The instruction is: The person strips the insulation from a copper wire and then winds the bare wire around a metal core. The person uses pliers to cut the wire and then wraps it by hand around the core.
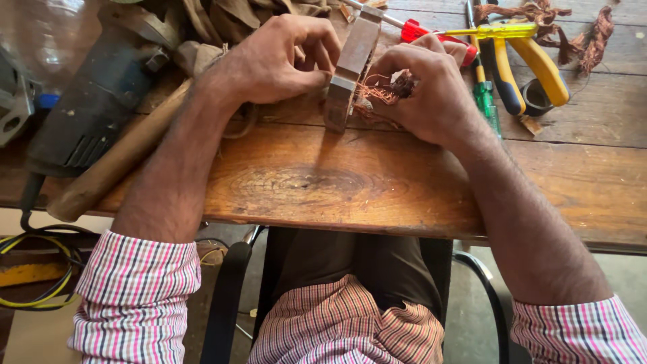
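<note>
While both hands work at the far middle of the wooden table (323,189), I see the left hand (283,61) clenched around the upper edge of a flat grey metal stator block (349,64), which stands on its edge, tilted, with its lower end resting on the table. From the block, the left hand sits at about nine o'clock and the right hand (428,91) at about three o'clock. My right fingers are curled and pinching a tangle of thin copper wire (381,91) that spills from the block's side; the wire touches both the block and the fingertips.

At one o'clock from the right hand lies a pair of pliers with yellow handles (532,64), and beside them, at about three o'clock from the hand, a green-handled screwdriver (486,101). A red-handled screwdriver (431,34) lies at twelve o'clock, partly hidden behind the right hand. A small dark ring-shaped thing (537,98) sits between the plier handles; I cannot tell what it is. Loose brown copper scraps (579,30) lie at two o'clock, near the table's far edge.

At nine o'clock from the left hand rests a dark power tool (94,101), and just beside it a wooden handle (114,165) lies slantwise, passing under the left forearm. Both wrists wear rolled pink-checked sleeves (135,296).
</note>
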A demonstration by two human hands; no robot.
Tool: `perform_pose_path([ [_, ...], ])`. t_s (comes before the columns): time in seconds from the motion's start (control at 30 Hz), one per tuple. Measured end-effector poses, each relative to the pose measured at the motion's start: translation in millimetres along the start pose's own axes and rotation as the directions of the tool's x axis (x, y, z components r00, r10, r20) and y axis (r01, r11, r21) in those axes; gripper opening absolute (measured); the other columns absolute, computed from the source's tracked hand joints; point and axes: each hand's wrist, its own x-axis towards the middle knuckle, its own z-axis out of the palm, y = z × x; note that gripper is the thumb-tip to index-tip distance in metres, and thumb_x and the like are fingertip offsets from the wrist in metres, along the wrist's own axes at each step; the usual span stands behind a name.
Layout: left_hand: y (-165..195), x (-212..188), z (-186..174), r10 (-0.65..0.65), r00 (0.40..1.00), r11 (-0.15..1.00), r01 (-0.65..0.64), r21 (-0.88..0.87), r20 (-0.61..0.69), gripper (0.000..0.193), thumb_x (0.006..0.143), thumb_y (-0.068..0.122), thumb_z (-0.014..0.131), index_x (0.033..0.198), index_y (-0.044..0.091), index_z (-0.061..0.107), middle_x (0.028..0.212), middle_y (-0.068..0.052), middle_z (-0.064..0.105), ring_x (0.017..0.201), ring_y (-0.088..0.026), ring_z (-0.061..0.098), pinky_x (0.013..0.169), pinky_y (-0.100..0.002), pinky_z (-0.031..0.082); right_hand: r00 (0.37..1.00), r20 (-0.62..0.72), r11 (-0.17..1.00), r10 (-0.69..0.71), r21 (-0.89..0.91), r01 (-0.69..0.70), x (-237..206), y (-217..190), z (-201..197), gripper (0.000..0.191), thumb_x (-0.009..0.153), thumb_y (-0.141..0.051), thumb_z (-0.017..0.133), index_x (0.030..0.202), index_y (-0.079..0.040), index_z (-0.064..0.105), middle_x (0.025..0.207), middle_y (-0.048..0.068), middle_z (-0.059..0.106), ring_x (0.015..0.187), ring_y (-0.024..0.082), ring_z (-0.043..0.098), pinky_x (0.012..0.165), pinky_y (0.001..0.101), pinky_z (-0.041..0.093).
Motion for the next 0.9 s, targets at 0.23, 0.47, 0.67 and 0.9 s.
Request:
perform_pose_path([
  [0.23,-10.9,-1.4,-0.6,0.081,0.996,0.996,-0.083,0.041,0.033,0.012,0.089,0.007,0.075,0.1,0.003,0.075,0.091,-0.005,0.075,0.078,-0.012,0.065,0.068,-0.03,0.054,0.999,0.025,0.995,-0.043,-0.09,0.045,-1.4,1.3,-3.7,0.032,0.079,-0.022,0.094,0.108,-0.015,0.08,0.104,0.003,0.073,0.11,0.028,0.056,0.099,0.0415,0.044],
  [0.47,-19.2,2.3,-2.1,0.145,0.989,0.989,-0.145,-0.003,-0.005,0.016,0.09,0.007,0.074,0.105,0.006,0.08,0.099,-0.004,0.076,0.085,-0.01,0.069,0.074,-0.025,0.058,0.997,0.002,0.993,-0.083,-0.082,0.083,-3.9,-2.2,-2.0,0.028,0.086,-0.016,0.091,0.111,-0.012,0.079,0.105,0.005,0.073,0.111,0.026,0.06,0.098,0.04,0.05],
  [0.67,-15.1,0.7,-2.1,0.002,1.0,0.998,-0.003,0.06,0.031,0.016,0.087,0.005,0.074,0.101,0.005,0.08,0.086,-0.009,0.076,0.073,-0.014,0.065,0.062,-0.028,0.05,0.999,-0.042,0.998,-0.021,-0.063,0.018,-3.4,-5.9,-1.1,0.022,0.087,-0.013,0.089,0.104,-0.009,0.076,0.098,0.002,0.074,0.107,0.023,0.064,0.094,0.0381,0.052],
  [0.9,-18.7,-0.2,-3.2,0.106,0.994,0.989,-0.103,0.102,-0.018,0.018,0.087,0.003,0.073,0.102,0.007,0.082,0.092,-0.006,0.075,0.08,-0.013,0.065,0.067,-0.028,0.052,0.997,-0.041,0.987,-0.071,-0.149,0.064,-2.7,-8.2,2.2,0.027,0.081,-0.017,0.095,0.102,-0.011,0.078,0.096,0.001,0.076,0.102,0.024,0.062,0.094,0.0417,0.049],
])
